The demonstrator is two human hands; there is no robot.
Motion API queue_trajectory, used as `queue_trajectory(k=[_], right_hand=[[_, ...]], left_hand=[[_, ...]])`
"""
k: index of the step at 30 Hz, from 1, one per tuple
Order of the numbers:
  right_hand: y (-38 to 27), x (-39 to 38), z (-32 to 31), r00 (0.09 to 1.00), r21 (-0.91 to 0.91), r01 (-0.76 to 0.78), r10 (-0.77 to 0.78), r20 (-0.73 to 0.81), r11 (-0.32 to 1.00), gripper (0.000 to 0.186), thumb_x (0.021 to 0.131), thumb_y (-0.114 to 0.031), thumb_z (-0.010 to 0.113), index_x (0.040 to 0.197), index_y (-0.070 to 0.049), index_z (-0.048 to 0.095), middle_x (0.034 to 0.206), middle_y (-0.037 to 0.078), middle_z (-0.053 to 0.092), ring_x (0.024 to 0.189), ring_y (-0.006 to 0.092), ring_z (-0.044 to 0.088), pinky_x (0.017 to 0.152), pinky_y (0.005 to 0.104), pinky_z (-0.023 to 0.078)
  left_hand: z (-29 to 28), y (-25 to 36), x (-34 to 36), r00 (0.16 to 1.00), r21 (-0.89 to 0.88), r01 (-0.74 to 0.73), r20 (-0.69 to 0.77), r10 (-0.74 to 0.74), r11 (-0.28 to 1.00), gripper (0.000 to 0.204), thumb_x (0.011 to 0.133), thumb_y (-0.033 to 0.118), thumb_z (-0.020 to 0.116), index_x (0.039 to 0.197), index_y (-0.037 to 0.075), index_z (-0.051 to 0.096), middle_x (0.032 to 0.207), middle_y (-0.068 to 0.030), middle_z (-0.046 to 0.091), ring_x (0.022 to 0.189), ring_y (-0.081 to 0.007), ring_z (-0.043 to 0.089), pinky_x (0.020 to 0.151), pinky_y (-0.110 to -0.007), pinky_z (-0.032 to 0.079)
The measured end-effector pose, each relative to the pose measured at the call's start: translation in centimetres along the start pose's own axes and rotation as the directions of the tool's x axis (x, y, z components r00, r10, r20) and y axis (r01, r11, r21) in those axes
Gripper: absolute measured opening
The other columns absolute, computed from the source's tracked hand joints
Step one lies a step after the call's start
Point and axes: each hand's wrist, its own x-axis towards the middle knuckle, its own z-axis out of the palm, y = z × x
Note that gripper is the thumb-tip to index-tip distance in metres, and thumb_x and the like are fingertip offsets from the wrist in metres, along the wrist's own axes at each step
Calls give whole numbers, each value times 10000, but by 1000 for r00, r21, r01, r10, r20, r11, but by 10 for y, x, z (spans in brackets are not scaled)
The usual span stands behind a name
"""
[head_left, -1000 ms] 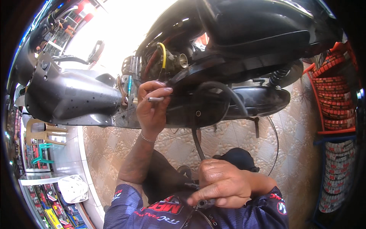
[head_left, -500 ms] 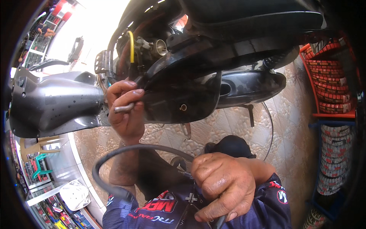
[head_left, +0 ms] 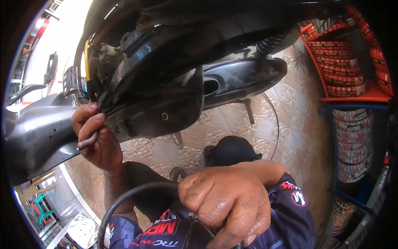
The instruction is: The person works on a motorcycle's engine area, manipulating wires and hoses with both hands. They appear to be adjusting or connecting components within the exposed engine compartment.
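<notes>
My left hand (head_left: 97, 135) is closed beside the lower edge of a scooter's black body panel (head_left: 166, 106). A bent grey rod-like piece (head_left: 88, 141) pokes out between its fingers; the rest of it is hidden in the grip. The fingertips are at a dark part below a yellow hose (head_left: 87, 62). Close to my chest, my right hand (head_left: 226, 203) is curled round a black rubber hose (head_left: 143, 189). The hose arcs out leftward and bends down past the lower edge of the view. Its stretch inside the fist is hidden.
A grey plastic body shell (head_left: 37, 128) extends at the left. Racks of wrapped tyres, one orange (head_left: 352, 99) and one blue (head_left: 331, 137), line the right side. The floor is patterned tile (head_left: 232, 122). A white stool (head_left: 82, 230) stands at lower left.
The view has shifted, so the scooter and my left hand appear further left. Both hands keep their grips. The hose loop sits lower, and my right hand appears larger.
</notes>
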Motion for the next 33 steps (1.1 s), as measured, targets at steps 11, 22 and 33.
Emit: queue_trajectory(k=[11,22,33], right_hand=[[-4,-4,1,988,60,-3,12,-154,998,421,970,-317,563,899,62,733,605,99,460,503,242,435,507,413,295],[-5,-5,-1,985,41,2,5,-171,999,421,963,-316,555,907,59,737,614,103,472,504,247,434,504,419,290],[-42,-9,-20,931,-42,-342,332,-156,939,376,932,-321,556,954,14,723,656,101,524,571,288,502,577,423,346]], left_hand=[[-10,-7,-3,995,-48,-26,93,31,999,199,1031,153,577,1182,31,621,1270,-169,494,1280,-315,503,1194,-556,349],[-7,-6,-4,999,-30,-11,35,12,999,201,1003,204,626,1110,34,634,1232,-175,492,1218,-293,498,1172,-574,354],[0,0,-2,1000,61,11,-8,-10,998,234,964,275,694,1072,68,676,1211,-153,529,1172,-274,510,1118,-456,370]])
